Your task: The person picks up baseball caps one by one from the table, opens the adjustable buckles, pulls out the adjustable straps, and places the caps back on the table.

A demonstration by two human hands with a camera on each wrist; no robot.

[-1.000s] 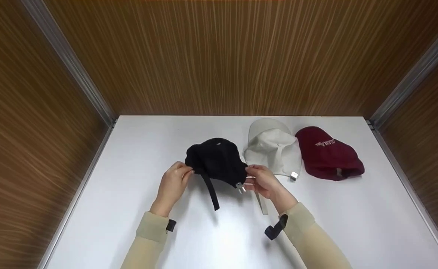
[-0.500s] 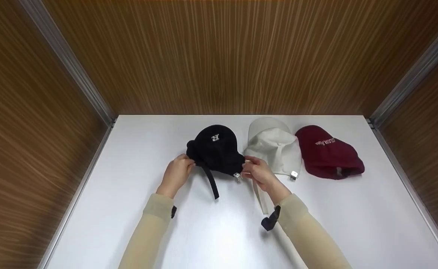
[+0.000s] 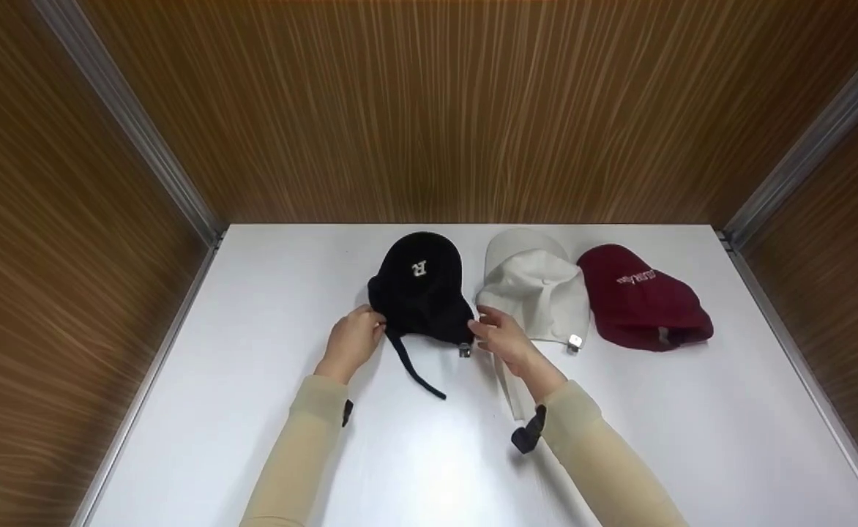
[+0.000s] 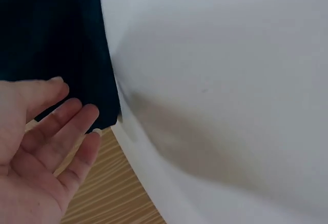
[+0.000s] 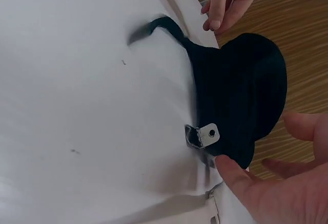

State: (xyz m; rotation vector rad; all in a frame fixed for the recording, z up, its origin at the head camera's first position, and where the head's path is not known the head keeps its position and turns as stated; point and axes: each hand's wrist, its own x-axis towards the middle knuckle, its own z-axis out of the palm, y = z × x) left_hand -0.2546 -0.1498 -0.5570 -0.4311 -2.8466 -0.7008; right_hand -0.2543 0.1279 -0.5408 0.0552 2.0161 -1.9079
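"Black cap [image 3: 420, 300]: what has changed?"
"It has been laid flatter than before, left of the white cap [image 3: 546, 285]; its narrow strap [image 3: 404, 359] is now bent toward that cap."
"Is it gripped?"
"Released: left hand [image 3: 352, 340] and right hand [image 3: 504, 342] are held loose-fingered by its matte cloth; a metal buckle [image 5: 209, 135] is seen."

A black baseball cap [image 3: 418, 304] bearing a pale R [image 3: 419, 268] sits near the far edge of the white table [image 3: 209, 395], left of centre, its strap [image 3: 412, 372] (unfastened) trailing nearward, a metal clasp [image 3: 465, 350] opposite.
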